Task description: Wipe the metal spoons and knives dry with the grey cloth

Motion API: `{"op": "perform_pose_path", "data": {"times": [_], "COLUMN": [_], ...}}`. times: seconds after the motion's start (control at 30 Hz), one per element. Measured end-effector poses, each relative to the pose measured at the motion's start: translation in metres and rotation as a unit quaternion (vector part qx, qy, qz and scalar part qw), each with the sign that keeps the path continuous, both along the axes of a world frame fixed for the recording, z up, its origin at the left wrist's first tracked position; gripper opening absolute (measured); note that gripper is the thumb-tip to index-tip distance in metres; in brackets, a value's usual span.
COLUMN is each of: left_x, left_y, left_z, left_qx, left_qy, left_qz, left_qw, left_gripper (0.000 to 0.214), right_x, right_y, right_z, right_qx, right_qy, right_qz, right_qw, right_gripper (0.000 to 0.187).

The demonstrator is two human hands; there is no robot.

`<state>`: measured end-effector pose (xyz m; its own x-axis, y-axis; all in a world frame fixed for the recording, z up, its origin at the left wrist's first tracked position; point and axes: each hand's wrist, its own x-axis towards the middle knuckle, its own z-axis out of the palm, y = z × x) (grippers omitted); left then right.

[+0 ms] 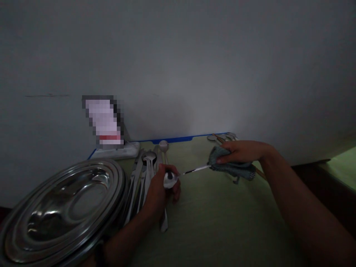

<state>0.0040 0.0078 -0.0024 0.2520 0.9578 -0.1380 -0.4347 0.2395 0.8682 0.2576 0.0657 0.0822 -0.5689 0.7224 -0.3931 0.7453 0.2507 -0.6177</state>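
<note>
My left hand [166,181] grips a metal spoon [170,179] by its bowl, fingers closed around the edge. The spoon's handle runs to the right, and its far end goes into a grey-green cloth [222,159]. My right hand [239,152] is closed on that cloth, pinching it around the handle end. Left of my left hand lies a row of knives and spoons [143,167], partly hidden by my forearm. A small round-bowled white spoon [164,145] lies just beyond my left hand. Several spoons [222,137] lie behind my right hand.
A stack of shiny oval metal trays [16,237] fills the near left. Behind it, a phone-like screen [102,120], pixelated, leans on a white stand [116,151]. A grey wall [194,66] rises behind the pale green table [205,215]. Blue edging [178,139] runs along the table's back.
</note>
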Motion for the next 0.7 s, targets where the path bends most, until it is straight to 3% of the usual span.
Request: {"op": "perform_pose_path", "data": {"times": [0.1,0.27,0.37,0.5,0.6,0.7], "left_x": [0.0,0.001,0.0,0.0,0.0,0.001], "left_y": [0.0,-0.001,-0.004,-0.008,-0.008,-0.007], "left_z": [0.0,-0.007,-0.009,-0.007,-0.007,-0.007], "left_qx": [0.007,0.023,0.035,0.046,0.055,0.053], "left_qy": [-0.007,0.006,0.048,0.133,0.161,0.123], "left_qz": [0.002,-0.036,-0.049,-0.02,-0.005,-0.021], "left_qw": [1.0,0.999,0.997,0.99,0.985,0.991], "left_gripper": [0.043,0.043,0.042,0.044,0.045,0.044], "right_x": [-0.007,-0.036,-0.059,-0.081,-0.083,-0.071], "right_y": [-0.002,-0.005,-0.009,-0.018,-0.021,-0.018], "right_z": [-0.001,-0.008,-0.014,-0.019,-0.016,-0.011], "right_qx": [-0.012,-0.006,0.018,0.057,0.064,0.034], "right_qy": [0.01,0.024,0.009,0.007,0.008,0.006], "right_qz": [0.018,0.106,0.139,0.155,0.163,0.171], "right_qw": [1.0,0.994,0.99,0.986,0.984,0.985], "right_gripper": [0.039,0.035,0.033,0.032,0.033,0.033]}}
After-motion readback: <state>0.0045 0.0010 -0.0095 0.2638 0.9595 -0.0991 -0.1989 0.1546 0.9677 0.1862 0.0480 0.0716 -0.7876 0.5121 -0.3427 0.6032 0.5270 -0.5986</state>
